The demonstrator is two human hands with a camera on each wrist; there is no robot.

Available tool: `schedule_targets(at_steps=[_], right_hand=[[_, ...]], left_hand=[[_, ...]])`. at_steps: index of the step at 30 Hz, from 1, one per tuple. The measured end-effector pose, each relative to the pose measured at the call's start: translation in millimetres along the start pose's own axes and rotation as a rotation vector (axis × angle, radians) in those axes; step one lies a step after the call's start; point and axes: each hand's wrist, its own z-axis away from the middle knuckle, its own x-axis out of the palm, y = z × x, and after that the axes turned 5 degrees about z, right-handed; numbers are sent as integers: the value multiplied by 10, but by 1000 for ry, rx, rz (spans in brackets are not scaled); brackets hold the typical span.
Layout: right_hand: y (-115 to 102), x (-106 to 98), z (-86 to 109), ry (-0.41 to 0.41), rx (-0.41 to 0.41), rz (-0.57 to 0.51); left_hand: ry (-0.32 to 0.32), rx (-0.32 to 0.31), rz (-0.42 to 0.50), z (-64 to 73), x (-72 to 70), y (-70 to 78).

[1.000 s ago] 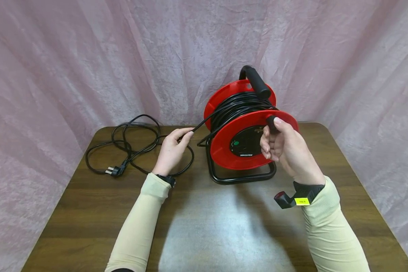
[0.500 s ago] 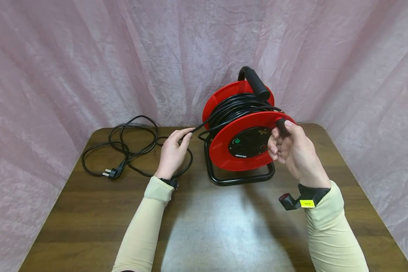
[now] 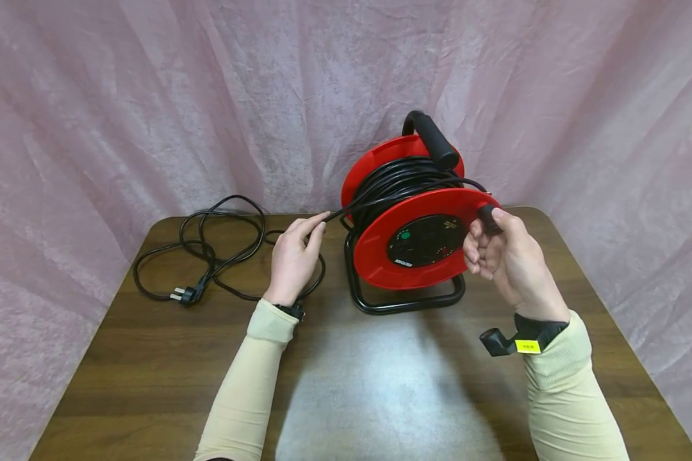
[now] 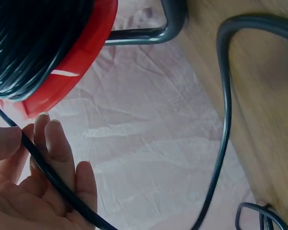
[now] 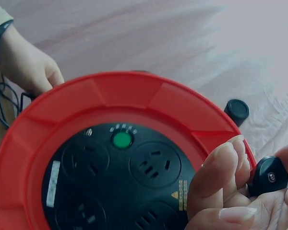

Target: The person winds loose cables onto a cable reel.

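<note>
A red cable reel [image 3: 369, 256] with black cable wound on its drum stands on a black tubular frame [image 3: 406, 307]. My left hand [image 3: 293, 262] pinches the black cable [image 4: 43, 165] between thumb and fingers, left of the drum; the cable runs from there up to the windings. With thumb and fingers, my right hand [image 3: 521, 266] holds the black winding knob [image 5: 270, 175] near the right rim of the front disc. Sockets and a green button [image 5: 121, 140] show on the disc's black centre.
Loose loops of cable [image 3: 230, 259] lie on the wooden table [image 3: 150, 378] at the left, ending in a black plug [image 3: 190, 294]. The reel's black carrying handle [image 3: 435, 142] rises above the drum. A pink curtain [image 3: 254, 96] hangs behind the table.
The reel has turned clockwise; my right hand has moved right and slightly down with the knob. My left hand stays at about the same place on the left, still holding the cable.
</note>
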Motion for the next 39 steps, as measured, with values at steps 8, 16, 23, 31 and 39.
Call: schedule_targets(at_steps=[8, 16, 23, 31, 39], right_hand=[[40, -128, 41, -1, 32, -13], [110, -217, 70, 6, 62, 18], [188, -282, 94, 30, 110, 58], [200, -295, 111, 104, 145, 134], [218, -299, 126, 208, 141, 505]], left_hand=[[10, 46, -9, -14, -18, 27], [45, 82, -30, -16, -22, 6], [30, 111, -4, -31, -16, 68], [18, 113, 4, -29, -4, 93], [29, 126, -22, -27, 13, 89]])
